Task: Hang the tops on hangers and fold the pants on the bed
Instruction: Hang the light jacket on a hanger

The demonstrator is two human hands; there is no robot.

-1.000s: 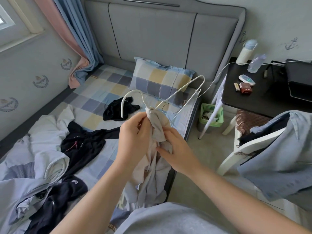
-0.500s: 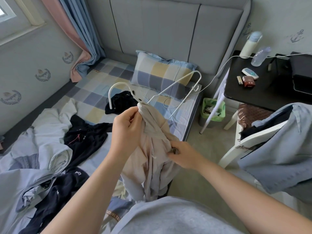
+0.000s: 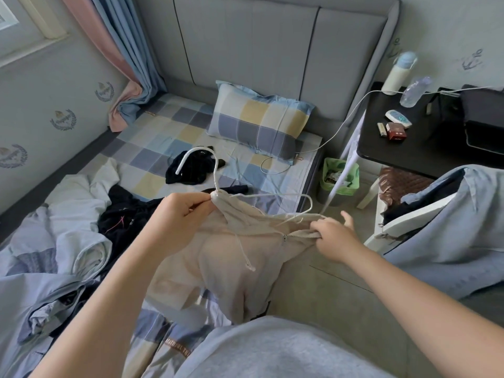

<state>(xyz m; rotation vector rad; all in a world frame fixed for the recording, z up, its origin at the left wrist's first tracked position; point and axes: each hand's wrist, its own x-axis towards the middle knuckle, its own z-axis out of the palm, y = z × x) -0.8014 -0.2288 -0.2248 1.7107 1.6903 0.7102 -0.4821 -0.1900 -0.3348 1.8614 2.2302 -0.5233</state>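
1. Big change from a second ago: the beige top (image 3: 218, 257) was bunched in a wad right at the neck of the white hanger (image 3: 197, 151), with both hands close together. Now the hanger has swung level and the top is stretched out sideways under it, hanging over the near edge of the bed (image 3: 152, 148).
2. Hands: left hand (image 3: 185, 211) pinches the hanger neck together with the collar. Right hand (image 3: 336, 240) has moved out to the right and grips the zip edge, one finger sticking out.
3. My read: the right end of the hanger wire looks bare, so that shoulder isn't on yet. Halfway through this top, I'd say.
4. Plenty left: a heap of pale and dark clothes (image 3: 54, 241) on the bed's left side, plus a black garment (image 3: 191, 171) near the pillow (image 3: 259, 121).
5. Possible snags: the dangling drawstring could catch the wire, and a blue shirt (image 3: 441, 222) draped on the chair crowds the right side. The dark worktop (image 3: 425, 148) sits well clear.
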